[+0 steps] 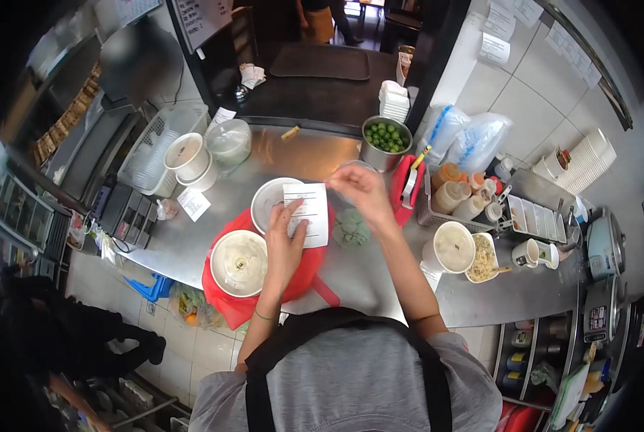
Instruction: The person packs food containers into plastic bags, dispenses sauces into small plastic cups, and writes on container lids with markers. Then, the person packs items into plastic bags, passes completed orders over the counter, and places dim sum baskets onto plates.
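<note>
A white paper slip [311,225] with printed lines lies over a lidded white tub [266,196] on a red plastic bag [293,286]. My left hand [286,234] rests on the slip's left edge, fingers curled over it. At the slip's upper right corner, my right hand [361,191] has thumb and fingers pinched together; the paper's corner meets the fingertips. Nearer to me, a second lidded tub [239,263] stands on the same red bag, left of my left hand. A crumpled green bag [351,228] sits below my right hand.
A metal pot of green limes [385,137] stands at the counter's back. To the right are a basket of sauce bottles [457,196], a white tub [453,247] and a container of chopped food [483,258]. Stacked tubs [190,162] stand left. Another person [84,324] is at lower left.
</note>
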The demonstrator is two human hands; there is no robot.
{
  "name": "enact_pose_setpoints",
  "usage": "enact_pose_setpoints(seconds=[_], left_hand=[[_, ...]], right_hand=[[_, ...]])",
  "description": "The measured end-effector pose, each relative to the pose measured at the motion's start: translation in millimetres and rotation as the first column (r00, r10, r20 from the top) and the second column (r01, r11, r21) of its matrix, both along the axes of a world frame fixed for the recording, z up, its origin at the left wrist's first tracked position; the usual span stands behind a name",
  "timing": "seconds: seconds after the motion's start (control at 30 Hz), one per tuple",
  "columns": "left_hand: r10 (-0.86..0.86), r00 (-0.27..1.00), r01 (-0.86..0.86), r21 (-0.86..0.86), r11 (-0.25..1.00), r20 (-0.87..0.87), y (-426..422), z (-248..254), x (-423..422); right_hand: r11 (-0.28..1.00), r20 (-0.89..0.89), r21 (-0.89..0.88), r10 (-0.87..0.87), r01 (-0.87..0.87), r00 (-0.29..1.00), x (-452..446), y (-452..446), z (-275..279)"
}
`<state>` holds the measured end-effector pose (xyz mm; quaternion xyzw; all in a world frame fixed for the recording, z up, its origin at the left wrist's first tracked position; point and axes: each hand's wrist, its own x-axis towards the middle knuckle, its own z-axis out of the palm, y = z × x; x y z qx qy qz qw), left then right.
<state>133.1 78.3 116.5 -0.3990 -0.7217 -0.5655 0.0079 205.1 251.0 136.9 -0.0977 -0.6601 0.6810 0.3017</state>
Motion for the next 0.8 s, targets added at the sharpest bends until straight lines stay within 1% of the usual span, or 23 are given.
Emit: enact_pose_setpoints(seconds=[0.07, 0.17, 0.27, 0.3, 0.33, 0.37, 0.4, 0.43, 0.47, 0.5, 0.53, 0.6, 0.63, 0.73, 0.8], left_hand=[[0.029, 0.999, -0.029, -0.029, 0.999, 0.024, -2.8, -11.8, -13.4], [0.063, 0.997, -0.062, -0.035, 0.997, 0.034, -5.6, -17.9, -21.2], [0.059, 0.995, -0.059, -0.006, 0.998, 0.082, -9.1, -17.7, -21.7], [0.053, 0.993, -0.054, 0.006, 0.998, 0.104, -10.6, -17.5, -20.9], [0.047, 0.991, -0.049, 0.019, 0.999, 0.124, -12.6, -17.3, -20.7], [0.061, 0.995, -0.064, 0.039, 0.997, 0.074, -14.0, -21.8, -23.2], [0.078, 0.994, -0.081, 0.045, 0.996, 0.075, -14.8, -27.4, -26.1], [0.091, 0.993, -0.096, 0.054, 0.994, 0.077, -15.5, -33.4, -28.8], [0.104, 0.991, -0.109, 0.06, 0.992, 0.081, -15.3, -33.5, -30.6], [0.098, 0.99, -0.104, 0.058, 0.993, 0.105, -16.0, -31.0, -32.3], [0.106, 0.988, -0.109, 0.017, 0.994, 0.114, -15.1, -29.9, -34.3], [0.132, 0.982, -0.123, -0.071, 0.99, 0.137, -15.4, -29.2, -37.6], [0.155, 0.985, -0.141, -0.167, 0.976, 0.072, -15.4, -32.9, -41.7], [0.145, 0.989, -0.146, -0.235, 0.961, -0.021, -15.3, -35.1, -45.9], [0.144, 0.966, -0.091, -0.24, 0.966, 0.213, -14.7, -27.1, -42.8]], right_hand=[[0.956, 0.078, 0.294, -0.023, -0.001, 0.997, -28.0, -3.3, -11.7], [0.989, 0.201, 0.065, 0.121, -0.136, 0.972, -65.0, -4.6, -34.3], [0.989, 0.237, 0.03, 0.132, -0.143, 0.962, -83.5, -13.0, -42.7], [0.989, 0.228, 0.109, 0.069, -0.096, 0.971, -85.0, -16.6, -44.6], [0.98, 0.211, 0.178, 0.044, -0.083, 0.976, -85.2, -21.1, -45.6], [0.966, 0.187, 0.251, 0.017, -0.064, 0.982, -86.0, -23.8, -46.2], [0.944, 0.156, 0.327, -0.013, -0.039, 0.988, -87.0, -24.3, -46.1], [0.917, 0.093, 0.396, -0.08, 0.037, 0.992, -88.7, -27.2, -50.1], [0.851, 0.073, 0.515, -0.16, 0.1, 0.984, -89.4, -29.7, -51.0], [0.806, 0.051, 0.575, -0.205, 0.139, 0.977, -90.1, -31.5, -51.6], [0.758, 0.03, 0.629, -0.247, 0.174, 0.969, -90.4, -33.9, -51.3], [0.649, 0.044, 0.74, -0.308, 0.176, 0.95, -94.2, -34.5, -62.7], [0.591, 0.05, 0.788, -0.338, 0.171, 0.94, -95.9, -35.8, -63.9], [0.539, 0.066, 0.828, -0.367, 0.154, 0.928, -99.4, -39.0, -65.1], [0.633, 0.141, 0.764, -0.353, 0.125, 0.925, -105.6, -36.5, -60.3]])
